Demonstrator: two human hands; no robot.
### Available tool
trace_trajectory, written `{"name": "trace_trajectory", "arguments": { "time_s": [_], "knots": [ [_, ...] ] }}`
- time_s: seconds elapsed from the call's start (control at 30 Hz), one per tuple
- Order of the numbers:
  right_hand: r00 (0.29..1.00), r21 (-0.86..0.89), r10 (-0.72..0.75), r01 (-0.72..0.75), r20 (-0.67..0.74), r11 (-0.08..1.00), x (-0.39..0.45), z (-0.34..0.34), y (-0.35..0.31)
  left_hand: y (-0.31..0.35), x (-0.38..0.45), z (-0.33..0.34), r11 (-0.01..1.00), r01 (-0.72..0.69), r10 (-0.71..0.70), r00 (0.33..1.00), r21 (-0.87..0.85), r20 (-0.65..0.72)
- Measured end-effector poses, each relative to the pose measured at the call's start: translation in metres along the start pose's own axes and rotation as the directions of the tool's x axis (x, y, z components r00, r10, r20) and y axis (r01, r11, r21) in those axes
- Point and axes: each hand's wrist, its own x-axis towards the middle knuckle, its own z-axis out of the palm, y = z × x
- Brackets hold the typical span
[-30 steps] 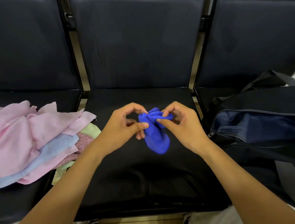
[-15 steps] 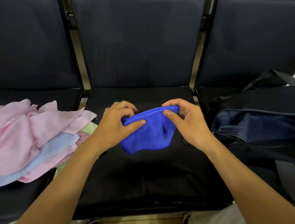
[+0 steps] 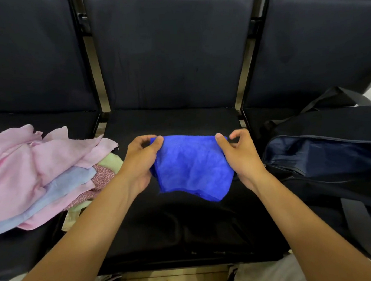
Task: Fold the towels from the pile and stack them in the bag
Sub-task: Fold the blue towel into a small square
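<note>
We pinch the blue towel point(image 3: 192, 166) by its top corners, left hand point(image 3: 140, 159) and right hand point(image 3: 240, 156), each grip closed on cloth, spreading it above the middle seat point(image 3: 182, 229) to fold.

Both hands point(image 3: 190, 160) pinching — L point(image 3: 140, 160) & R point(image 3: 240, 156) apart.

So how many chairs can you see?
3: left seat under the towel pile, middle seat behind the blue towel, right seat holding the bag. More may sit outside the view.
</note>
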Motion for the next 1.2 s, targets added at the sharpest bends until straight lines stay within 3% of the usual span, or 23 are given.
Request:
{"name": "trace_trajectory", "arguments": {
  "time_s": [0.13,0.23,0.37,0.47,0.53,0.6,0.67,0.77,0.93,1.2],
  "knots": [
    [0.959,0.152,0.265,-0.277,0.097,0.949,0.004,-0.007,-0.005,-0.001,0.003,0.0,0.975,0.215,-0.216,0.976,-0.055,0.004],
    [0.929,0.242,0.272,-0.333,0.251,0.911,0.005,-0.011,-0.006,0.001,0.005,-0.005,0.93,0.325,-0.315,0.945,-0.174,0.083],
    [0.937,0.23,0.275,-0.322,0.214,0.918,0.005,-0.014,-0.003,0.006,0.002,-0.005,0.845,0.402,-0.33,0.911,-0.354,0.247],
    [0.988,0.136,0.146,-0.151,0.05,0.979,0.007,-0.016,0.001,0.005,0.001,-0.002,0.905,0.337,-0.249,0.914,-0.258,0.32],
    [0.988,-0.11,-0.095,0.082,-0.122,0.991,0.01,-0.02,0.005,0.003,0.0,0.001,0.961,0.241,-0.179,0.916,-0.138,0.359],
    [0.943,-0.26,-0.301,0.258,-0.141,0.93,0.014,-0.026,0.008,0.001,-0.004,0.006,0.98,0.182,-0.138,0.914,-0.081,0.381],
    [0.923,-0.275,-0.372,0.334,-0.099,0.902,0.017,-0.03,0.011,-0.001,-0.006,0.012,0.985,0.151,-0.11,0.926,-0.088,0.362],
    [0.937,-0.211,-0.346,0.33,-0.042,0.92,0.018,-0.04,0.011,-0.004,-0.007,0.019,0.986,0.127,-0.078,0.926,-0.11,0.369],
    [0.971,0.003,-0.236,0.236,0.04,0.972,0.013,-0.072,0.021,-0.019,-0.02,0.037,1.0,-0.025,0.017,0.9,0.013,0.436],
    [0.987,0.111,-0.123,0.135,-0.105,0.985,0.011,-0.162,0.056,-0.04,-0.042,0.127,0.997,-0.073,0.073,0.856,-0.02,0.512]
  ]
}}
